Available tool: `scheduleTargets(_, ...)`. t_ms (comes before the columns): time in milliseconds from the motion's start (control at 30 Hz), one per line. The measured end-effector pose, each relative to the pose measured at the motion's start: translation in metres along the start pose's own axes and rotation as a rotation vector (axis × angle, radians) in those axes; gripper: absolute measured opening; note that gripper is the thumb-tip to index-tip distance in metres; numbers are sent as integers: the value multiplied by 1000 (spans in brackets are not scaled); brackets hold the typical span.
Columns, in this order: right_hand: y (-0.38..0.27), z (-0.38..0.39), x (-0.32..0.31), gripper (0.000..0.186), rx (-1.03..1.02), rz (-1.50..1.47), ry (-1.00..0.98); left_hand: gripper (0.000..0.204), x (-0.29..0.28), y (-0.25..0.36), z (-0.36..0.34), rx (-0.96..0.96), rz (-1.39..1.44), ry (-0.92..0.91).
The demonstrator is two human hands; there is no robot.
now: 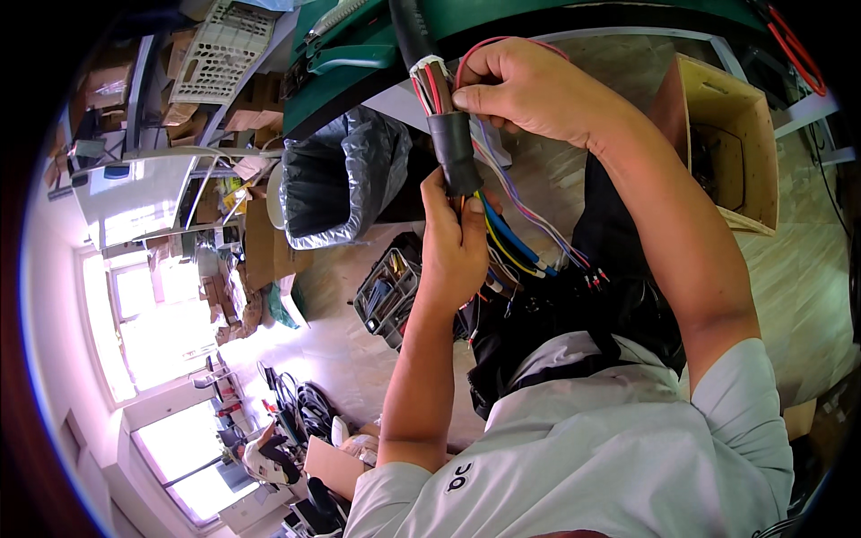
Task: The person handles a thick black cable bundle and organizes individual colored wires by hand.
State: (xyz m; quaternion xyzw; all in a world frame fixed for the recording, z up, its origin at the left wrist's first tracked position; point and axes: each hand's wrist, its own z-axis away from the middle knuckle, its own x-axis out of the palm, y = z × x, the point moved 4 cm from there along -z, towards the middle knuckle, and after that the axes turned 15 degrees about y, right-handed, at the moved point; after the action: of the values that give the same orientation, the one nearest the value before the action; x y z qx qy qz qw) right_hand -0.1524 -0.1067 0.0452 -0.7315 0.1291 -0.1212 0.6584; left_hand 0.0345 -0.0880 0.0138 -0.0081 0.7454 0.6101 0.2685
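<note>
Left hand (pixel 455 255) clamped at the black cable sleeve (pixel 450 143)'s lower end, I pinch a thin red wire (pixel 464 61) with my right hand (pixel 520 87).

The left hand (pixel 454 260) is curled, thumb upward, left forearm (pixel 420 368) below it. Ahead and rightward, the right hand (pixel 520 90) pinches thumb toward forefinger, right forearm (pixel 674 202) slanting back right.

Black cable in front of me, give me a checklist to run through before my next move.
1. Left hand on the black sleeve's lower end: ok.
2. Right hand pinching the thin red wire: cannot tell; it passes the fingertips.
3. Wires above the sleeve covered: not ok, they're exposed.
4. Loose wire ends gathered: not ok, they're spread out.
5. Blue wire visible below the sleeve: ok.
</note>
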Motion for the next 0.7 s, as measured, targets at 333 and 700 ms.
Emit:
scheduleTargets(333, 4, -4, -2, 14, -9, -20, -61, 30, 1, -5, -2, 12, 21, 5)
scheduleTargets(700, 6, -4, -4, 19, -121, 156, 43, 40, 0, 5, 3, 41, -265, 214)
